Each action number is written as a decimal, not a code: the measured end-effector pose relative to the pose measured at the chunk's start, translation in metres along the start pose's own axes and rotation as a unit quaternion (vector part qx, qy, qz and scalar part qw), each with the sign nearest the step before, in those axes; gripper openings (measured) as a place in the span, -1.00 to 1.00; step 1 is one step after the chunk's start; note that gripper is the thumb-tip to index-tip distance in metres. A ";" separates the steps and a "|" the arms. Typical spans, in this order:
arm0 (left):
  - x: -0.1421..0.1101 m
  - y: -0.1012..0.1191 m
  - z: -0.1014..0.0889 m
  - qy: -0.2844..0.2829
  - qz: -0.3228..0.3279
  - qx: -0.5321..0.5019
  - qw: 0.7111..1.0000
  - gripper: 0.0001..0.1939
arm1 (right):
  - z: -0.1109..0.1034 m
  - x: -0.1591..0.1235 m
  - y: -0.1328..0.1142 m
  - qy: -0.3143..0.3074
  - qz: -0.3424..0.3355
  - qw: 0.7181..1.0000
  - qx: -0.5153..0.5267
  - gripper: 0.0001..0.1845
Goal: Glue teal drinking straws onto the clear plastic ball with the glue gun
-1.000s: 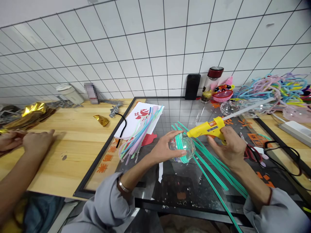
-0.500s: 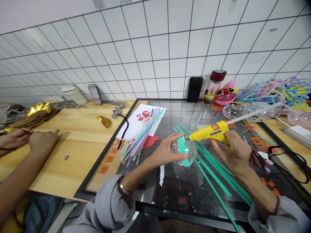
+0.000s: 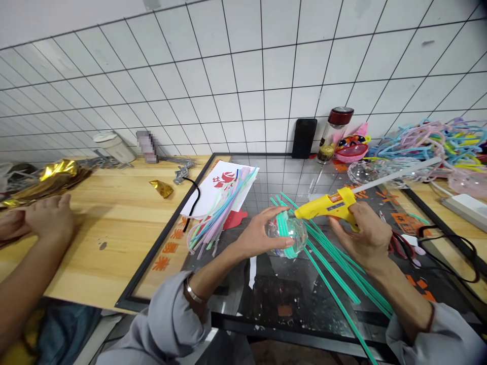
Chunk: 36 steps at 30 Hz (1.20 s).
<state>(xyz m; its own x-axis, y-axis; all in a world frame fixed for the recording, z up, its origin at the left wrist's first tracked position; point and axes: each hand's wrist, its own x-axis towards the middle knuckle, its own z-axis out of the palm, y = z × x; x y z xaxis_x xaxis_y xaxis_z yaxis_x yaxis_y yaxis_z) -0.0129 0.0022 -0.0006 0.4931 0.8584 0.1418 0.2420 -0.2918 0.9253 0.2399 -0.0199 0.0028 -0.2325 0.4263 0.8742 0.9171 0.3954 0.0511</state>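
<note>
1. At the clear ball [image 3: 300,234] little has changed over the last second: it sits over the front half of the black-framed panel [image 3: 266,175], right of centre; whether it rests on the panel cannot be told.
2. The left hand [image 3: 256,235] holds the ball from the left, thumb and fingers spread around its side beside the green bands [image 3: 283,228].
3. The right hand [image 3: 367,230] is wrapped around the handle of the yellow glue gun [image 3: 327,206], its glue stick [image 3: 397,176] pointing toward the panel's back right corner.
4. The nozzle [image 3: 299,212] keeps its place at the ball's top; contact is too small to tell. The work there seems to be at the same point.
5. Green strips [image 3: 350,274] run from behind the ball, one past the panel's front edge.
6. A co-worker's hand [image 3: 51,215], with fingers now drawn back, is by the wooden bench's left end, apart from this work.
</note>
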 end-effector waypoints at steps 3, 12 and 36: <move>0.000 0.001 0.000 0.003 0.002 0.003 1.000 -0.26 | 0.001 0.000 0.000 0.007 -0.002 1.000 -0.003 -0.81; 0.000 0.002 0.000 0.002 0.008 -0.004 1.000 -0.27 | 0.001 -0.002 0.000 0.003 -0.002 1.000 -0.011 -0.82; -0.001 0.002 0.000 0.005 0.009 -0.004 1.000 -0.29 | 0.002 -0.001 0.000 -0.001 0.019 1.000 -0.016 -0.78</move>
<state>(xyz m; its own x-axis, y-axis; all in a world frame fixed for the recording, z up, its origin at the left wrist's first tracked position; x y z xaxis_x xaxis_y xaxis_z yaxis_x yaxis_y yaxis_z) -0.0128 0.0010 0.0013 0.4883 0.8575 0.1622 0.2266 -0.3040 0.9253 0.2393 -0.0190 0.0011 -0.1980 0.4412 0.8753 0.9350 0.3529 0.0336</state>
